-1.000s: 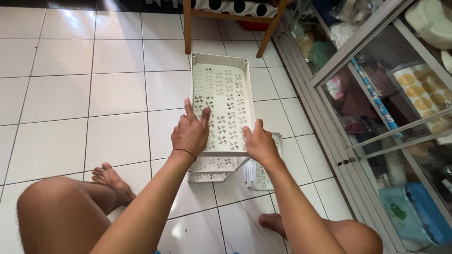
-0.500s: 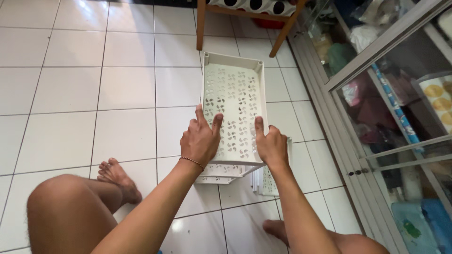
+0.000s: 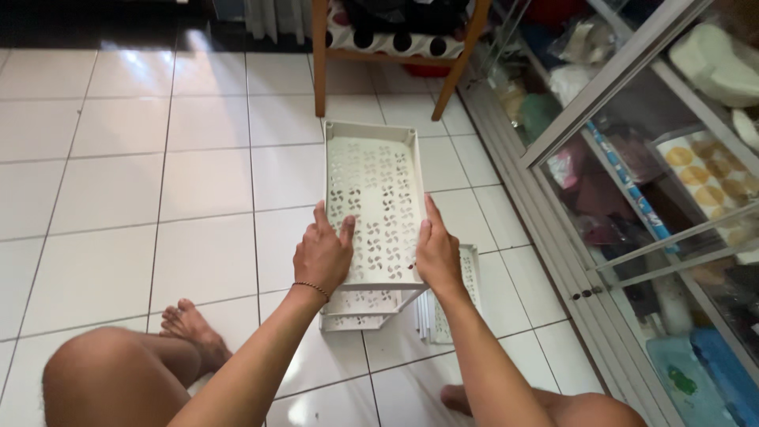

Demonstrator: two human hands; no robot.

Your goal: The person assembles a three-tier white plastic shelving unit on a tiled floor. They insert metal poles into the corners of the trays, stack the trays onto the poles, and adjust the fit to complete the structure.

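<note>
Two bare hands hold a white perforated plastic shelf tray (image 3: 374, 198) by its near end, above the white tiled floor (image 3: 118, 198). The left hand (image 3: 322, 255) clasps the tray's near left corner: its thumb lies on the patterned top face and its forefinger runs up along the left rim. A thin beaded bracelet (image 3: 310, 288) circles that wrist. The right hand (image 3: 437, 253) grips the near right corner, fingers stretched along the right rim, palm pressed to the side wall. Both grips are closed on the tray, narrow enough to pinch its edge. The tray runs lengthwise away from the grips, with its far end lower in the view and nearer the floor; round sockets show at its far corners.

Directly beneath the grips, more white perforated tray parts (image 3: 356, 310) lie stacked on the floor, their front edges showing under the held tray. Just right of the right grip, another perforated panel (image 3: 466, 273) rests on the tiles beside some white tubes (image 3: 423, 315).

Beyond the tray's far end stand the wooden legs of a chair (image 3: 318, 59) with a polka-dot cushion. Right of the grips, a glass-fronted cabinet (image 3: 601, 158) with a metal frame holds assorted goods. Nearer than the grips, the person's bare knees and feet rest on the floor.
</note>
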